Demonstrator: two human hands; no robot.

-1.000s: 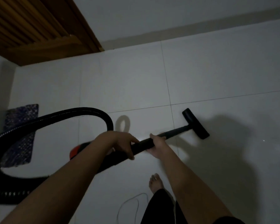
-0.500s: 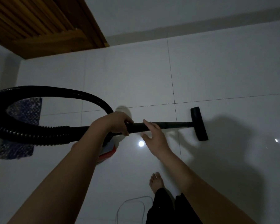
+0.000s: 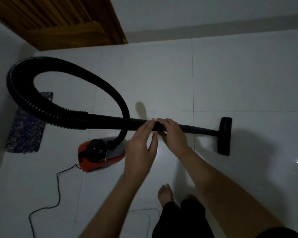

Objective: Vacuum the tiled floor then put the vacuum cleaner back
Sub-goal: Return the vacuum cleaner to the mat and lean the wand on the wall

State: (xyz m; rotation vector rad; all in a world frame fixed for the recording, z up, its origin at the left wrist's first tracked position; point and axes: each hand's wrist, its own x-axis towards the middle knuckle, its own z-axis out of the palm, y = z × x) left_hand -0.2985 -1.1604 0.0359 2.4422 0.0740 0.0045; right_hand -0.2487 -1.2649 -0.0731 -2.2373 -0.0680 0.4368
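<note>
Black wand [image 3: 198, 129] now in the curled grip of the right hand [image 3: 173, 133], left hand [image 3: 141, 145] slack, fingers straight (a swap).

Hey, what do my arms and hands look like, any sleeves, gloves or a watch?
Left forearm and right forearm are bare, no long sleeves. The left hand and right hand wear no gloves; no watch or ring shows, though the picture is dim and the left hand blurred. A dark edge at bottom right may be a short sleeve.
</note>
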